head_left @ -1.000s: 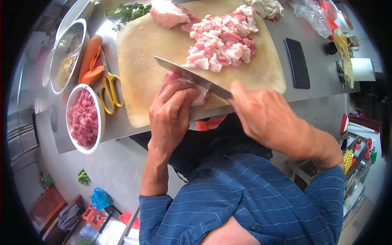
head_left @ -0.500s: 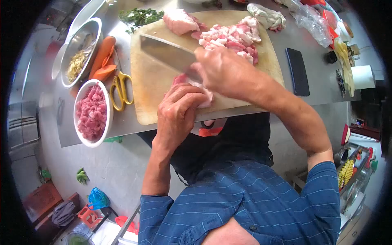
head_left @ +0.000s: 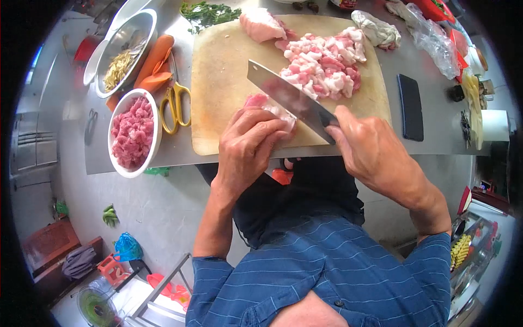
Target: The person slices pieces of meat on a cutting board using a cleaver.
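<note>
My right hand (head_left: 370, 144) is closed around the handle of a cleaver (head_left: 291, 98), its broad blade slanting up and to the left over the board. Beside the blade, my left hand (head_left: 248, 139) presses its curled fingers on a piece of pork (head_left: 279, 113) at the near part of the cutting board (head_left: 215, 82). The fingers hide much of that piece. Beyond the blade lies a heap of chopped pork (head_left: 327, 60), pink and white. A larger chunk of pork (head_left: 262, 26) rests at the board's far edge.
Left of the board are yellow-handled scissors (head_left: 175, 106), carrots (head_left: 156, 60), a bowl of minced meat (head_left: 157, 136) and a bowl with shredded ginger-like strips (head_left: 148, 24). Green herbs (head_left: 210, 15) lie behind. On the right are a phone (head_left: 410, 106), a cloth (head_left: 376, 28) and a plastic bag (head_left: 436, 46).
My right hand and the cleaver have moved right and toward me, with the blade now to the right of the held pork. My left hand stays on the piece. The whole view has shifted slightly.
</note>
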`<state>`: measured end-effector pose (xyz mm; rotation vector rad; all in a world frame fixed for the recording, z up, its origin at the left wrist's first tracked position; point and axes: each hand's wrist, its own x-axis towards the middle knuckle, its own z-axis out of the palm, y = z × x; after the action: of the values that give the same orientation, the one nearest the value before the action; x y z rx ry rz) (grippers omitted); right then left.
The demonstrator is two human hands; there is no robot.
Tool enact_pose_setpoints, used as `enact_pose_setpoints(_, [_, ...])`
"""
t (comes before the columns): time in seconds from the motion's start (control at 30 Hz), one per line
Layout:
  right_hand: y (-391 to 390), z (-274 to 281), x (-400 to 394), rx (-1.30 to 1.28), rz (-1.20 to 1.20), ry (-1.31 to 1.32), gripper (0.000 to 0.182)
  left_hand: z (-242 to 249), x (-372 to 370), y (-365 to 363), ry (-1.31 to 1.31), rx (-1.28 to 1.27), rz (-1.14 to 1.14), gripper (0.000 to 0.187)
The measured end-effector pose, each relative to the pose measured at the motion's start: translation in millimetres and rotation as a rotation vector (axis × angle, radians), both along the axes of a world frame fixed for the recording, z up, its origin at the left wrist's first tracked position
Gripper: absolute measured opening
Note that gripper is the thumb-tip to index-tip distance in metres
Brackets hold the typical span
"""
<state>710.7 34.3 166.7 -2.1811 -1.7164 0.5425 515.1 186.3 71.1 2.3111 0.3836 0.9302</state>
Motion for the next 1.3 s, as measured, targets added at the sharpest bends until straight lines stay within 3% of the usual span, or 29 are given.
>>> enact_pose_setpoints(0.3, [-21,-11,-15,-0.089,0.009,-0.075,0.016,-2,4,-2,0.034,0.037,0.005,0.016])
enact_pose_setpoints(0.5, [38,-31,-22,0.331,0.179,-0.218,0.015,4,2,-1,0.11,-0.007,-0.036,0.014])
enact_pose_setpoints(0.67, [41,-12,9,0.043,0.143,-0.372,0.008,3,3,0,0.057,-0.022,-0.042,0.013])
enact_pose_setpoints(0.8, [30,-15,36,0.049,0.021,-0.334,0.017,3,4,2,0.024,-0.051,-0.056,0.015])
enact_pose_setpoints(0.93, [30,-9,22,0.16,-0.001,-0.086,0.019,-3,-5,7,-0.041,-0.085,-0.088,0.018])
enact_pose_setpoints(1.0, [33,-12,20,0.165,-0.003,-0.015,0.019,3,-13,6,-0.113,-0.17,0.197,0.021])
enact_pose_setpoints(1.03, [35,-18,22,0.242,0.0,-0.03,0.019,14,-14,4,0.008,-0.198,0.361,0.019])
enact_pose_setpoints(1.13, [37,-33,23,0.349,0.03,-0.024,0.019,18,-14,11,0.204,-0.33,0.402,0.021])
enact_pose_setpoints(1.2, [35,-34,23,0.379,0.038,-0.01,0.019,22,-10,13,0.282,-0.24,0.372,0.023])
enact_pose_setpoints(1.3, [26,-30,22,0.173,0.005,0.112,0.02,25,-1,11,0.413,-0.027,0.333,0.022])
